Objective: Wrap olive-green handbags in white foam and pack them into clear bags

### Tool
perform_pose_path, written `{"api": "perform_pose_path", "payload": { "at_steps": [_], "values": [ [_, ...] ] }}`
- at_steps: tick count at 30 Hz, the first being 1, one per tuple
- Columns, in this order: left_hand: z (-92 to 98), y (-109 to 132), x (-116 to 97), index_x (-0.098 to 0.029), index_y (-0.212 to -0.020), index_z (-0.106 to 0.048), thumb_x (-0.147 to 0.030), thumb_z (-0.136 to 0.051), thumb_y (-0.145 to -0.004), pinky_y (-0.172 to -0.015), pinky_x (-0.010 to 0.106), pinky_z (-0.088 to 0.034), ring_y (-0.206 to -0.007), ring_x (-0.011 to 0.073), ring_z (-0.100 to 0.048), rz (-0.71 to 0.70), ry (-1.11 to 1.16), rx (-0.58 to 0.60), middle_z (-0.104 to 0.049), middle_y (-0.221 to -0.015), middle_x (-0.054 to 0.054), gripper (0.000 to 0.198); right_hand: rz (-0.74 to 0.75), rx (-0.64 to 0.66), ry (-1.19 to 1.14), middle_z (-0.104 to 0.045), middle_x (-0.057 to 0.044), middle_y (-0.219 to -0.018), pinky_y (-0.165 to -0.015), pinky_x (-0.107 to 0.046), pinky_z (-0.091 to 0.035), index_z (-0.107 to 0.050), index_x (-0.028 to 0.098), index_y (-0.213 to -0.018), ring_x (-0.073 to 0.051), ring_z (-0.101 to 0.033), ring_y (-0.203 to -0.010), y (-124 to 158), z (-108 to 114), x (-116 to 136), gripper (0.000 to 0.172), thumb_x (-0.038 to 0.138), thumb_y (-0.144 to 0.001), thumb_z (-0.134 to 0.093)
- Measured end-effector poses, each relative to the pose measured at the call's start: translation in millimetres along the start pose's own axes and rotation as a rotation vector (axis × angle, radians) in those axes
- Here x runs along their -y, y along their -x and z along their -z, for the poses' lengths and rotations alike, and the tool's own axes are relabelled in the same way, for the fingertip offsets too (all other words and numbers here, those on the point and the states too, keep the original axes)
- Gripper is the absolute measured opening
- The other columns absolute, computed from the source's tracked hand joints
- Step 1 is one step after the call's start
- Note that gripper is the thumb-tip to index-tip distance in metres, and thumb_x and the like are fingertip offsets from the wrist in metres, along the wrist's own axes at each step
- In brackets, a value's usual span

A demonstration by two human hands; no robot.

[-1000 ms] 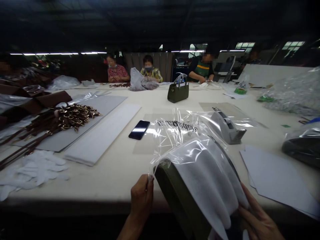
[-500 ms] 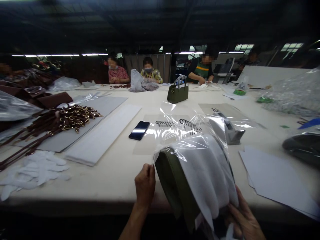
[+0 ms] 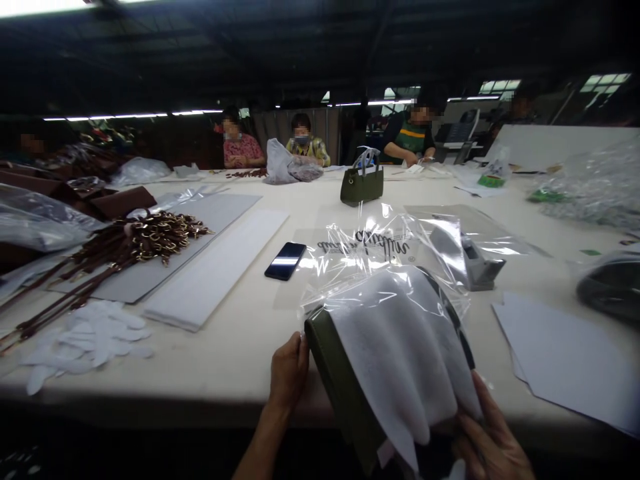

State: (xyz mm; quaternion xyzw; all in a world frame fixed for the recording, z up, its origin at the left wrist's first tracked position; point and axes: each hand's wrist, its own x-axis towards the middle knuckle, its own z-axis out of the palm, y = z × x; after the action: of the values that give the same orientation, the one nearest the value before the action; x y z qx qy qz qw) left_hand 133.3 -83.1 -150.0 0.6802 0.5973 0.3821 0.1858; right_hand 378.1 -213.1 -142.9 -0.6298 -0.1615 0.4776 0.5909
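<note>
A dark green handbag (image 3: 345,380), its side covered by white wrapping sheet (image 3: 395,353), is tilted over the table's front edge. Its upper end sits inside a clear plastic bag (image 3: 357,267) with black lettering, which spreads over the table beyond it. My left hand (image 3: 289,373) is closed at the left edge, fingers pinching the plastic bag beside the handbag's corner. From the lower right, my right hand (image 3: 493,433) grips the handbag and its white sheet; some of its fingers are hidden behind them. The handbag's lower end is partly out of view.
Left of the plastic bag lies a phone (image 3: 285,260). A grey tape dispenser (image 3: 483,263) stands right. Another green handbag (image 3: 362,183) stands behind. Brown straps with metal clasps (image 3: 160,233), white gloves (image 3: 93,337), and white sheets (image 3: 565,360) lie around. People sit across the table.
The scene has shifted slightly right in view. The handbag has tilted a little, and more of its white sheet faces me. Both hands keep their hold.
</note>
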Motion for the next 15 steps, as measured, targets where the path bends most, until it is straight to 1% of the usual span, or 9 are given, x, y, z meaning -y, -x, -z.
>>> {"api": "perform_pose_path", "payload": {
  "at_steps": [3, 5, 7, 9, 10, 11, 12, 13, 15],
  "values": [
    [5.3, 20.2, -6.6, -0.019, -0.060, -0.042, -0.031, -0.034, -0.087, -0.047, 0.022, -0.031, -0.044, 0.0091, -0.039, -0.086, -0.022, -0.007, -0.041, -0.049, -0.004, 0.031, 0.036, -0.058, 0.028, -0.024, 0.010, -0.045, -0.037, -0.016, -0.028, -0.022, 0.035, -0.137, -0.006, -0.029, -0.036, -2.3, 0.8, 1.9, 0.078, 0.048, -0.072, -0.062],
    [6.8, 38.4, -11.1, -0.018, -0.058, -0.041, -0.026, -0.036, -0.087, -0.046, 0.022, -0.031, -0.042, 0.0082, -0.038, -0.180, -0.041, -0.052, -0.039, -0.048, -0.004, 0.031, 0.044, -0.122, 0.041, -0.025, 0.010, -0.043, -0.038, -0.016, -0.029, -0.026, 0.033, -0.137, -0.006, -0.030, -0.036, -1.4, -1.5, 2.6, 0.079, 0.047, -0.070, -0.064],
    [7.7, 48.1, -14.4, -0.018, -0.060, -0.043, -0.025, -0.039, -0.087, -0.045, 0.020, -0.033, -0.042, 0.0079, -0.040, -0.219, -0.044, -0.121, -0.042, -0.050, -0.004, 0.028, 0.047, -0.162, 0.038, -0.026, 0.011, -0.041, -0.037, -0.015, -0.027, -0.030, 0.030, -0.136, -0.005, -0.029, -0.035, 0.9, -6.1, 2.3, 0.079, 0.046, -0.067, -0.066],
    [10.2, 43.7, -17.0, -0.017, -0.076, -0.050, -0.030, -0.045, -0.085, -0.045, 0.020, -0.038, -0.048, 0.0090, -0.048, -0.134, -0.020, -0.233, -0.052, -0.063, -0.002, 0.017, 0.056, -0.156, 0.031, -0.026, 0.011, -0.039, -0.036, -0.014, -0.025, -0.032, 0.029, -0.135, -0.004, -0.028, -0.034, 3.5, -11.2, 1.8, 0.080, 0.045, -0.065, -0.068],
    [12.9, 36.5, -18.4, -0.016, -0.090, -0.051, -0.034, -0.048, -0.083, -0.046, 0.021, -0.041, -0.053, 0.0103, -0.052, -0.074, -0.002, -0.299, -0.056, -0.074, 0.002, 0.019, 0.068, -0.139, 0.030, -0.027, 0.011, -0.039, -0.036, -0.014, -0.024, -0.031, 0.029, -0.135, -0.004, -0.028, -0.034, 4.6, -13.4, 1.7, 0.081, 0.045, -0.065, -0.068],
    [16.8, 27.4, -20.0, -0.016, -0.103, -0.049, -0.036, -0.050, -0.082, -0.048, 0.022, -0.044, -0.058, 0.0117, -0.055, -0.034, 0.013, -0.362, -0.058, -0.084, 0.005, 0.029, 0.079, -0.128, 0.031, -0.027, 0.011, -0.039, -0.036, -0.014, -0.024, -0.031, 0.030, -0.135, -0.004, -0.027, -0.034, 5.4, -15.2, 1.7, 0.081, 0.044, -0.065, -0.068],
    [21.9, 17.4, -21.9, -0.015, -0.111, -0.046, -0.037, -0.051, -0.082, -0.052, 0.024, -0.047, -0.064, 0.0129, -0.058, -0.029, 0.018, -0.401, -0.059, -0.092, 0.007, 0.037, 0.087, -0.120, 0.033, -0.027, 0.011, -0.039, -0.036, -0.014, -0.024, -0.032, 0.030, -0.135, -0.004, -0.027, -0.034, 5.9, -16.5, 1.9, 0.080, 0.044, -0.065, -0.068],
    [28.0, 7.8, -24.2, -0.016, -0.112, -0.047, -0.036, -0.051, -0.082, -0.056, 0.025, -0.049, -0.068, 0.0136, -0.059, -0.060, 0.012, -0.414, -0.060, -0.093, 0.007, 0.036, 0.093, -0.117, 0.033, -0.027, 0.011, -0.038, -0.036, -0.013, -0.024, -0.032, 0.030, -0.135, -0.004, -0.027, -0.033, 6.1, -17.5, 2.0, 0.079, 0.044, -0.066, -0.068],
    [41.5, -5.9, -30.3, -0.017, -0.101, -0.055, -0.030, -0.050, -0.084, -0.062, 0.024, -0.049, -0.068, 0.0124, -0.060, -0.196, -0.042, -0.403, -0.063, -0.084, 0.003, 0.022, 0.101, -0.119, 0.029, -0.028, 0.011, -0.038, -0.036, -0.013, -0.024, -0.032, 0.030, -0.135, -0.003, -0.027, -0.033, 6.1, -18.7, 1.9, 0.079, 0.044, -0.066, -0.068]
  ]
}}
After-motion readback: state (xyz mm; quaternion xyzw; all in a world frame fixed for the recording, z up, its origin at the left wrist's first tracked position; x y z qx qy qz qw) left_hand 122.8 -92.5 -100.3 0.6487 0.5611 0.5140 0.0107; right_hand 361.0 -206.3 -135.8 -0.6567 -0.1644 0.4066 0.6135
